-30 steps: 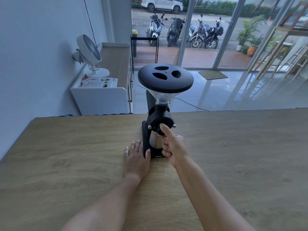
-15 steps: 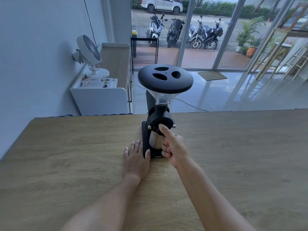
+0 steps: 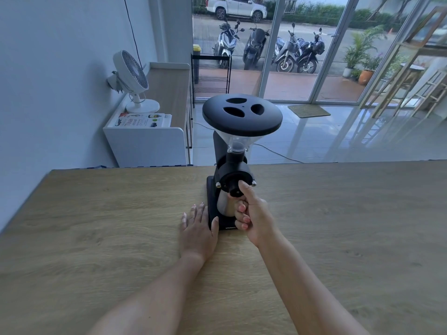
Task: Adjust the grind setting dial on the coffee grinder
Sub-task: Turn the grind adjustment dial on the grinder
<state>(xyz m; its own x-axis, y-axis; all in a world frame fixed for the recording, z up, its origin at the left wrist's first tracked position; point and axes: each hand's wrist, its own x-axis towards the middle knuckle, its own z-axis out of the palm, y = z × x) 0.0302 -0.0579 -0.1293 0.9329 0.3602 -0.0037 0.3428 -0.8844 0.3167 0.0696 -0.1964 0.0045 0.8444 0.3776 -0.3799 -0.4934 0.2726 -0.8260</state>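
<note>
Rested flat, fingers spread, on the wooden table: left hand, thumb touching the base of the black coffee grinder. Just right of it, right hand raised and curled, thumb against the round grind setting dial on the grinder's front; firm pinch or light touch, cannot tell. Stood upright mid-table, capped by a wide black hopper lid. Farther off, left: white fan on a low cabinet; outside, parked scooters.

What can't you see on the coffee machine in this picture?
Head view:
- Dial markings: too small, partly covered by the right hand.
- Steel cup: right side hidden by that hand.
- Base logo: too small to read.
- Grinder back: faces away.
- Left hand: slightly blurred.
</note>
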